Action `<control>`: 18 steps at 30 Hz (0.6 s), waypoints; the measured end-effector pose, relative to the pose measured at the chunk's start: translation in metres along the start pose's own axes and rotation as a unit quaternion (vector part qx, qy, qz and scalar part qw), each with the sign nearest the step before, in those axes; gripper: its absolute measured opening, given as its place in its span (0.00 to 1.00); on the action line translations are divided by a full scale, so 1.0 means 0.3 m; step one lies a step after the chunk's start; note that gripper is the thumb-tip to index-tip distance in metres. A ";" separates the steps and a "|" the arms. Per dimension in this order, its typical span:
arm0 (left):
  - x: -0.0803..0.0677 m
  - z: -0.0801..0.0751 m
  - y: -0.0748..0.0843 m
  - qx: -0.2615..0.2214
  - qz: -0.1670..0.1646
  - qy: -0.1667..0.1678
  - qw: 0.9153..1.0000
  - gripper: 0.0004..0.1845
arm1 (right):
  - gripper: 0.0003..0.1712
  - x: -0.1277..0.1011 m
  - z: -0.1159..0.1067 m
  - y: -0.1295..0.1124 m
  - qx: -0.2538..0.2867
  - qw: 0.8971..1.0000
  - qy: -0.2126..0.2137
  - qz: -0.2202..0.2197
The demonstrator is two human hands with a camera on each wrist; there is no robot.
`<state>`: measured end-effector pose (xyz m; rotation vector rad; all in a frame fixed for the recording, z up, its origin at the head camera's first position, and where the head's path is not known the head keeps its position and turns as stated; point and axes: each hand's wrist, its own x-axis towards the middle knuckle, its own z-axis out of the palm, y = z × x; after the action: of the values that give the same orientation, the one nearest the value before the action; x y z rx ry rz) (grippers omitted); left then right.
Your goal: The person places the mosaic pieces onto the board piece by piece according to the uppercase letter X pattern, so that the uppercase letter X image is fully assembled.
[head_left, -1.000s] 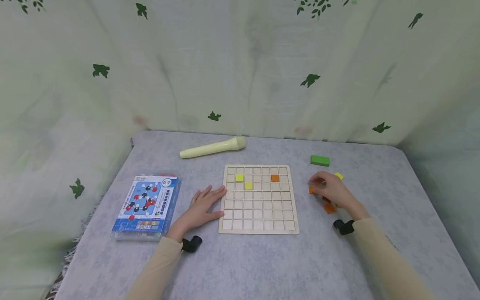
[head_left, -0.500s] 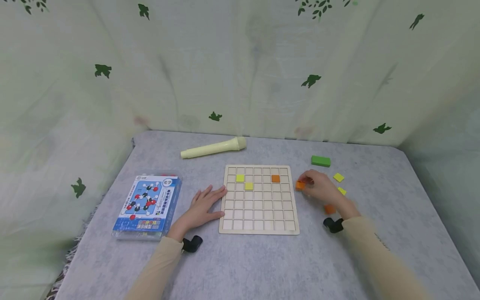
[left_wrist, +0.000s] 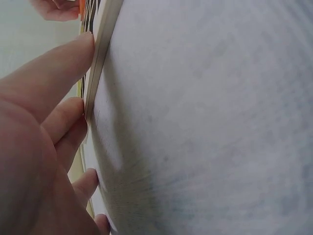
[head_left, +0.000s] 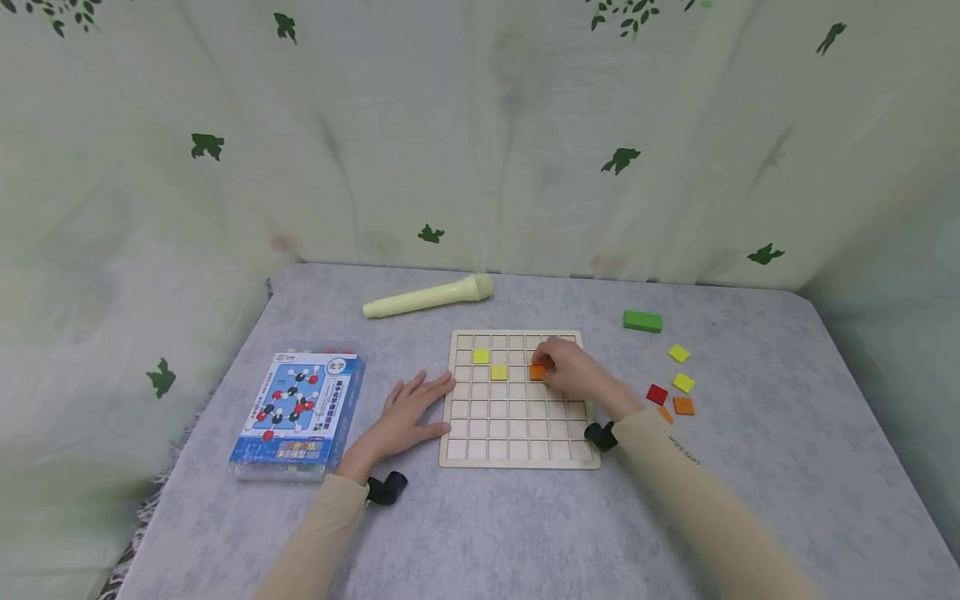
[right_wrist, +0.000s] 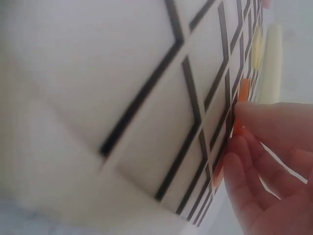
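Note:
A wooden grid board [head_left: 487, 458] lies mid-table, with one yellow tile [head_left: 482, 357] and a second yellow tile [head_left: 498, 372] in its squares. My right hand [head_left: 577, 372] is over the board's upper right part and pinches an orange tile [head_left: 537, 372] between thumb and fingers. The right wrist view shows this orange tile [right_wrist: 243, 90] tilted on edge close to the grid lines. Another orange tile [right_wrist: 218, 176] sits in the grid beyond the fingers; the hand hides it in the head view. My left hand [head_left: 405, 417] lies with spread fingers, its thumb and fingertips touching the board's left edge.
Right of the board lie a green block [head_left: 642, 321], two loose yellow tiles [head_left: 683, 382], a red tile [head_left: 657, 394] and two orange tiles [head_left: 683, 406]. A pale yellow toy microphone [head_left: 427, 297] lies behind the board. At left is a blue boxed molecule set [head_left: 296, 417].
My right hand has carried an orange tile left from the loose pile onto the board, uncovering the red, yellow and orange tiles there. The left hand stays in place.

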<state>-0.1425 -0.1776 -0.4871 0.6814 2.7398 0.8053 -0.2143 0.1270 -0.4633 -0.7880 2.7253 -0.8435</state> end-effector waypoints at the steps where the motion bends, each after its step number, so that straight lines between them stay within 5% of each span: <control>1: 0.000 0.001 0.000 0.000 0.000 0.000 1.000 0.36 | 0.13 0.005 0.003 -0.004 -0.003 1.000 -0.001 -0.001; 9: 0.003 0.002 -0.001 -0.006 0.001 0.001 1.000 0.36 | 0.13 -0.030 -0.023 0.005 0.019 0.999 0.016 0.031; 18: -0.002 -0.002 0.003 -0.003 -0.005 -0.005 1.000 0.36 | 0.14 -0.242 -0.136 0.171 0.070 0.988 0.071 0.121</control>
<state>-0.1417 -0.1776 -0.4860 0.6671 2.7288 0.8061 -0.1884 0.2212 -0.4577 -0.3722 2.7693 -1.0554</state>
